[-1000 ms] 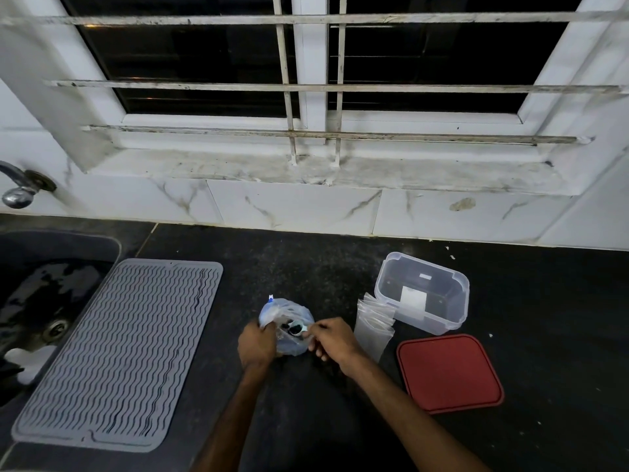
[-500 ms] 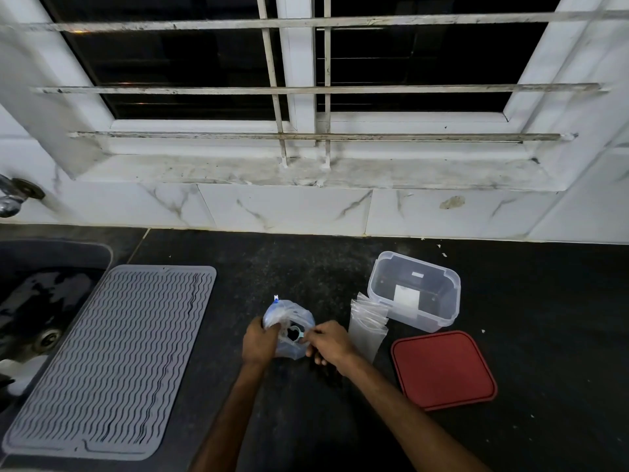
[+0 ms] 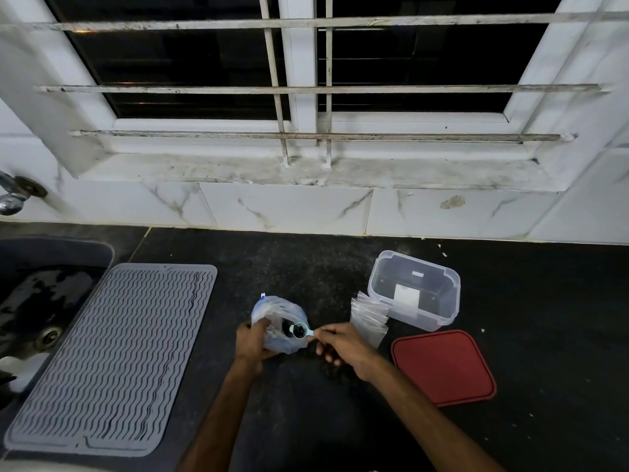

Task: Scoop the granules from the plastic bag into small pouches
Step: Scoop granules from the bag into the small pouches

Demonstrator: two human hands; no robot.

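Right fingers (image 3: 327,332) pinch scoop (image 3: 300,330) over bag (image 3: 277,310)

The right hand (image 3: 343,345) now sits a little further right, drawn back from the plastic bag (image 3: 272,311), where a second ago it was pressed up against the bag's mouth. The light blue scoop (image 3: 301,330) pinched in its fingers (image 3: 323,332) comes out with it. Its bowl, earlier sunk among the folds of plastic, is now level at the right rim of the opening, face up and carrying dark granules (image 3: 299,332). A short length of handle shows bare between bowl and fingertips. The bag's mouth gapes wider beside the left hand (image 3: 252,342), dark inside.
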